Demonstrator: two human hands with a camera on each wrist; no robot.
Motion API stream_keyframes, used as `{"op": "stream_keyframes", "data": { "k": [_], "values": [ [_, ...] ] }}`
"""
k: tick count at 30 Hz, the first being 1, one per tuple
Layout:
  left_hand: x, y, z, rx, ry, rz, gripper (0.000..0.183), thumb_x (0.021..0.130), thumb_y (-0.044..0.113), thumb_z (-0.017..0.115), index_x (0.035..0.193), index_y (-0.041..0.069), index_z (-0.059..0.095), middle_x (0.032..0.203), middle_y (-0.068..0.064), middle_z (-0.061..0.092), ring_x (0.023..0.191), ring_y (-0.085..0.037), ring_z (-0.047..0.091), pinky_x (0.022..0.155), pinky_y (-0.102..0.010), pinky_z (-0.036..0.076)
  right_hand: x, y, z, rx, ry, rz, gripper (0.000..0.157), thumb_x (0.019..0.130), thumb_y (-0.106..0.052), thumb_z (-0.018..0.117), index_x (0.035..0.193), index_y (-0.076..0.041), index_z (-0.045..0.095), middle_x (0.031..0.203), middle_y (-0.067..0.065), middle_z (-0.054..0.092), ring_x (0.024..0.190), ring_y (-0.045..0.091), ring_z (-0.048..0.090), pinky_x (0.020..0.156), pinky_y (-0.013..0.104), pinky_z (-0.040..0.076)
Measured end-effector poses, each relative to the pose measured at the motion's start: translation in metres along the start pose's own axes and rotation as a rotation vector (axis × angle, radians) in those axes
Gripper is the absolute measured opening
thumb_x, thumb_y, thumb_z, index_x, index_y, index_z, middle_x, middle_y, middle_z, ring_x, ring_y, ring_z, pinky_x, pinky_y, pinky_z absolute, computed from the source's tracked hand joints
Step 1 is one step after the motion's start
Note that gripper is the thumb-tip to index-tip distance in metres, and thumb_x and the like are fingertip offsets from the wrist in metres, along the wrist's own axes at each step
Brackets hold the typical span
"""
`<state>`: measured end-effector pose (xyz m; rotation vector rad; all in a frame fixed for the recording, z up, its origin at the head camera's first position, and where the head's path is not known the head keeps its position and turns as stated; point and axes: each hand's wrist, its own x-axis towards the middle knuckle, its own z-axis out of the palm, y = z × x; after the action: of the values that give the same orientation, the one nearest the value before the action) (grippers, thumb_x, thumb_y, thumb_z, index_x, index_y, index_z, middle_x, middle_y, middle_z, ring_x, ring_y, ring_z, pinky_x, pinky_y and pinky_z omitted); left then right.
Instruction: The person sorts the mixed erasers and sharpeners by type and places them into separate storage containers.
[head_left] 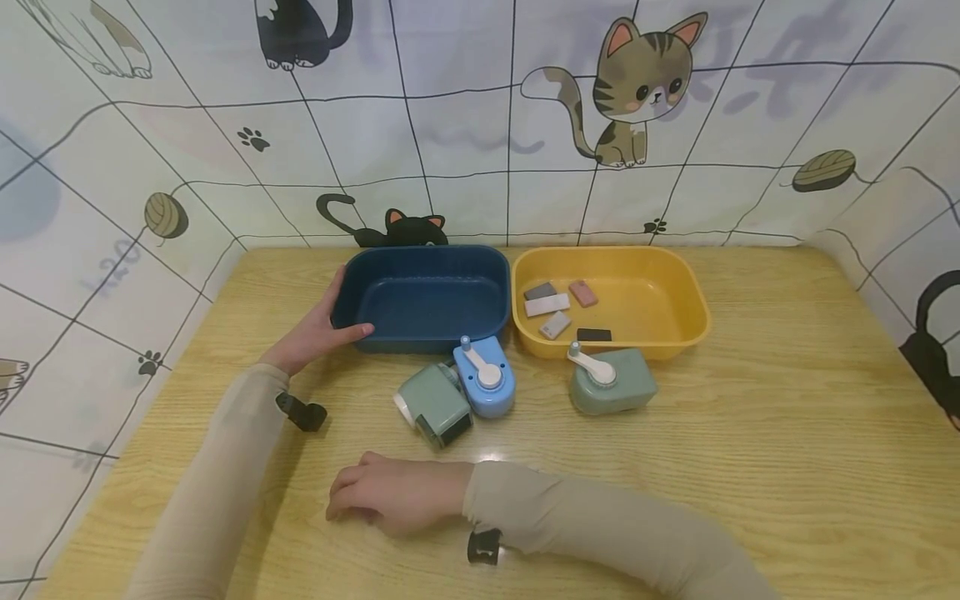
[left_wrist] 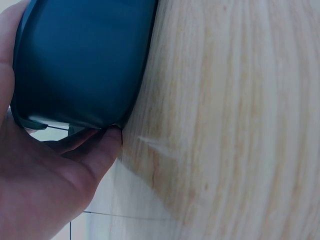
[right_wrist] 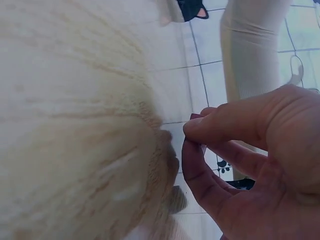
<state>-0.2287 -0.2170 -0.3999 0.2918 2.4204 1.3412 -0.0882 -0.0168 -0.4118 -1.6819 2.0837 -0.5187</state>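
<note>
My left hand [head_left: 324, 327] grips the left end of a dark blue plastic bin [head_left: 420, 343], thumb at the front rim. In the left wrist view, its fingers curl round the outer wall of the bin [left_wrist: 85, 65]. Low over the near part of the table, my right hand [head_left: 401, 493] has its fingers bent. The right wrist view shows thumb and forefinger pinching a small dark reddish piece [right_wrist: 195, 116], mostly hidden by the fingertips. A green crank pencil sharpener [head_left: 438, 402] lies beside a blue crank pencil sharpener [head_left: 486, 379] in front of the blue bin.
Right of the blue bin stands a yellow bin [head_left: 660, 296] holding several small erasers, among them a white eraser [head_left: 547, 305], a pink eraser [head_left: 582, 293] and a black eraser [head_left: 594, 335]. Another green sharpener [head_left: 615, 383] sits before it. A cat-print curtain [head_left: 465, 133] hangs behind the table.
</note>
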Motion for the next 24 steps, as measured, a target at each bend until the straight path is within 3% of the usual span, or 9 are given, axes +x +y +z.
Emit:
{"op": "stream_keyframes", "data": {
  "k": [6,18,24],
  "values": [
    [0.006,-0.015,0.000,0.035,0.023,0.014,0.107,0.088,0.032,0.071,0.153,0.030,-0.014,0.160,-0.003,-0.014,0.145,-0.028,-0.009,0.112,-0.058,0.003,-0.004,0.004,0.000,0.119,0.044,-0.021,0.032,0.097,-0.004,0.055,0.127,-0.014,0.062,0.124,-0.008,0.057,0.113,-0.004,0.045,0.097,0.010,0.027],
    [0.005,-0.019,0.001,0.042,0.021,0.010,0.107,0.088,0.034,0.071,0.152,0.035,-0.015,0.160,-0.001,-0.015,0.144,-0.026,-0.010,0.112,-0.059,0.003,-0.013,0.011,0.002,0.342,0.071,0.020,0.047,0.090,0.001,0.061,0.135,-0.010,0.054,0.120,-0.004,0.054,0.104,-0.002,0.045,0.096,0.011,0.031],
    [0.005,-0.018,0.001,0.036,0.020,0.006,0.106,0.089,0.034,0.070,0.152,0.037,-0.015,0.159,0.000,-0.015,0.144,-0.026,-0.010,0.111,-0.059,0.003,-0.018,0.011,0.002,0.405,0.099,0.001,0.047,0.090,0.005,0.059,0.135,-0.006,0.053,0.105,-0.006,0.053,0.097,-0.002,0.046,0.090,0.009,0.036]
  ]
}}
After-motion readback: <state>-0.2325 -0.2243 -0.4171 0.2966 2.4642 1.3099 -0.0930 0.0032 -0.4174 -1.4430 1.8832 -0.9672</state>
